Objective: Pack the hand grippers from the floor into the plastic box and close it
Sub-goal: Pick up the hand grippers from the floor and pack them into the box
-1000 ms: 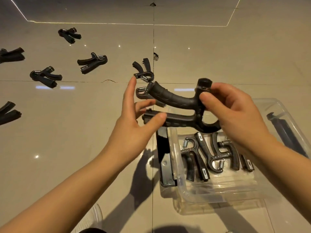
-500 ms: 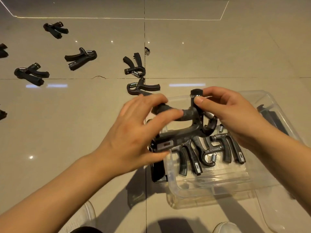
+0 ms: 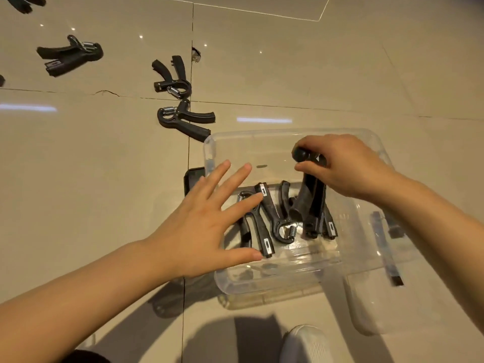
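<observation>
A clear plastic box [image 3: 264, 137] stands on the tiled floor at centre right. My right hand [image 3: 348, 166] grips a black hand gripper [image 3: 313, 203] by its top knob and holds it upright inside the box, handles pointing down. Other black hand grippers [image 3: 272, 218] lie flat on the box's bottom. My left hand [image 3: 207, 226] hovers open over the box's left edge, fingers spread, holding nothing. More hand grippers lie on the floor: one [image 3: 183, 121] just beyond the box's far left corner, another [image 3: 171, 76] behind it, a third [image 3: 70, 55] further left.
A clear lid [image 3: 372, 305] with black clips lies on the floor right of the box. A black flat object [image 3: 192, 179] peeks out beside the box's left wall. A white shoe [image 3: 305, 344] is at the bottom. Another gripper [image 3: 23, 2] sits at the top left corner.
Both hands lowered the gripper from above the box into it. My left hand let go and opened; my right hand turned the gripper upright inside the box.
</observation>
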